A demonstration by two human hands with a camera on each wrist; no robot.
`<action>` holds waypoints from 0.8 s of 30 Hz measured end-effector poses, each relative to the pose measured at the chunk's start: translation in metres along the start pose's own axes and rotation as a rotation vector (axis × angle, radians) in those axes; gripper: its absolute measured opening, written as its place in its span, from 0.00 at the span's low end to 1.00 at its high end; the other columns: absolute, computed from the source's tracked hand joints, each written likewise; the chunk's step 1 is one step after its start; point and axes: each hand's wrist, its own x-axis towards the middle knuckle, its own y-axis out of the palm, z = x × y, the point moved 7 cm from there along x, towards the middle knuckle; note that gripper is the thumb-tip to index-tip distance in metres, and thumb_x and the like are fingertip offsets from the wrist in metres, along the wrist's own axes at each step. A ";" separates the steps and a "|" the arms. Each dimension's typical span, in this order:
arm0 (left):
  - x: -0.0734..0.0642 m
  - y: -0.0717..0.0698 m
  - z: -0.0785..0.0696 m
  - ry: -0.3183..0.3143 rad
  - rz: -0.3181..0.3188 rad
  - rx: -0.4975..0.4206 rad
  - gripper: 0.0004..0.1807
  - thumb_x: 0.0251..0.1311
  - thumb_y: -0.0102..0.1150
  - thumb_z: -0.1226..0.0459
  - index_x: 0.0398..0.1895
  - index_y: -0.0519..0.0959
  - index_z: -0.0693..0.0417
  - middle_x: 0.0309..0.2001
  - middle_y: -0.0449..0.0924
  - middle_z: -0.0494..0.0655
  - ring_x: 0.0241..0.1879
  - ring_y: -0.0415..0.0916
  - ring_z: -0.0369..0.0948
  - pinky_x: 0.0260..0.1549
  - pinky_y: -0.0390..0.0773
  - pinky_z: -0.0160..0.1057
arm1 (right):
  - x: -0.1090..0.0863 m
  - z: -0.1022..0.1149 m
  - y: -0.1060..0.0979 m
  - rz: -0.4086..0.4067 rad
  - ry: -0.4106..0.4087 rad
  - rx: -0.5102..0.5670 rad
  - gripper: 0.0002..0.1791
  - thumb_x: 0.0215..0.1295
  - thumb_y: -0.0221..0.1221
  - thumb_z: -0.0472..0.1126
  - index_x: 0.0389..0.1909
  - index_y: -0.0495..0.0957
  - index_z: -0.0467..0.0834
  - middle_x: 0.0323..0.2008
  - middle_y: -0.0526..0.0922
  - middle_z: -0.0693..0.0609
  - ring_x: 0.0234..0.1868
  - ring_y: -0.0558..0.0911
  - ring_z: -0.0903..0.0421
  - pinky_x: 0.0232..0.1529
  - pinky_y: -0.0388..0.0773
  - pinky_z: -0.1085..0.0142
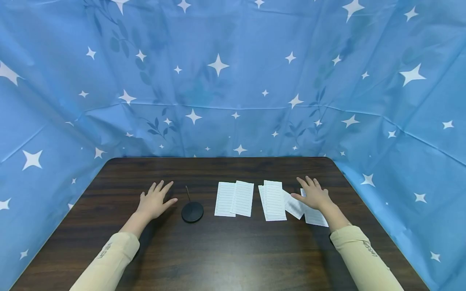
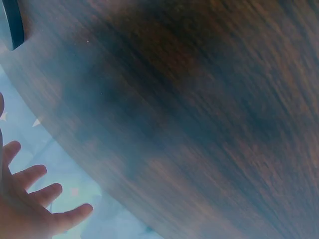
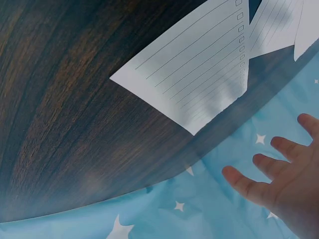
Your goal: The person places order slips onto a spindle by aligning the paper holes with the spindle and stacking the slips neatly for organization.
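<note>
My left hand (image 1: 153, 204) hovers over the left of the table, fingers spread, holding nothing. Just right of it stands a bill spike (image 1: 192, 212), a round black base with a thin upright rod; part of its dark edge (image 2: 15, 25) shows in the left wrist view. Two overlapping lined paper slips (image 1: 242, 198) lie near the middle. Further right are another overlapping pair (image 1: 274, 202), a tilted slip (image 1: 293, 206) and one more slip (image 1: 316, 217) partly hidden by my right hand (image 1: 314, 196). That hand has spread fingers and nothing in it. Checkboxes line one slip (image 3: 199, 64) in the right wrist view.
The dark wood-grain table (image 1: 233, 250) has rounded far corners. A blue curtain (image 1: 233, 81) with white stars and leaf prints hangs behind it and along both sides.
</note>
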 end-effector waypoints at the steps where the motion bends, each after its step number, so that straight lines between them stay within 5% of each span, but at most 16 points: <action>1: 0.000 -0.001 0.000 0.001 -0.004 -0.003 0.37 0.65 0.50 0.47 0.72 0.55 0.53 0.70 0.52 0.67 0.68 0.48 0.67 0.58 0.53 0.74 | 0.000 0.001 0.000 -0.010 -0.004 -0.007 0.41 0.65 0.52 0.60 0.70 0.54 0.38 0.69 0.50 0.28 0.68 0.49 0.25 0.56 0.54 0.25; 16: 0.000 -0.003 -0.005 0.059 -0.073 0.038 0.25 0.65 0.53 0.52 0.54 0.76 0.62 0.51 0.78 0.63 0.49 0.76 0.59 0.46 0.76 0.60 | 0.004 -0.003 0.000 -0.033 -0.028 -0.037 0.33 0.66 0.54 0.51 0.64 0.62 0.33 0.61 0.63 0.25 0.56 0.69 0.26 0.48 0.70 0.33; 24: 0.000 -0.003 -0.006 0.083 -0.085 0.015 0.19 0.64 0.55 0.55 0.45 0.81 0.63 0.43 0.83 0.58 0.42 0.81 0.54 0.40 0.80 0.54 | 0.002 -0.002 -0.002 -0.025 -0.002 -0.011 0.27 0.67 0.53 0.47 0.59 0.68 0.31 0.55 0.73 0.28 0.52 0.75 0.32 0.47 0.75 0.41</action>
